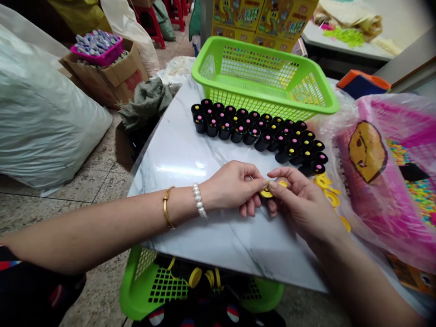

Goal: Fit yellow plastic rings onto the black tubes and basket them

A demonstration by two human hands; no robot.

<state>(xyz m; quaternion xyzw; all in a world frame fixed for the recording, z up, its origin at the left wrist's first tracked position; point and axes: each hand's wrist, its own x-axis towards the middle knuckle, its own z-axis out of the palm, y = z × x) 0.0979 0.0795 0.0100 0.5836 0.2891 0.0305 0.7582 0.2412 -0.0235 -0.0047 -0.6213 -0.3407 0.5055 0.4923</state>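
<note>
My left hand (235,186) and my right hand (299,200) meet over the white marble tabletop (190,159). Both pinch the same small yellow round cap (266,192) between thumb and fingers. The left wrist wears a gold bangle and a pearl bracelet. More yellow caps (329,190) lie on the table just right of my right hand. Behind the hands stand several rows of small black tubes (259,134) with coloured dots inside.
An empty green mesh basket (265,75) sits at the table's far edge. A pink bag of coloured beads (395,172) lies to the right. Another green basket (153,286) with finished pieces sits below the near edge. Sacks and a cardboard box (109,72) stand at left.
</note>
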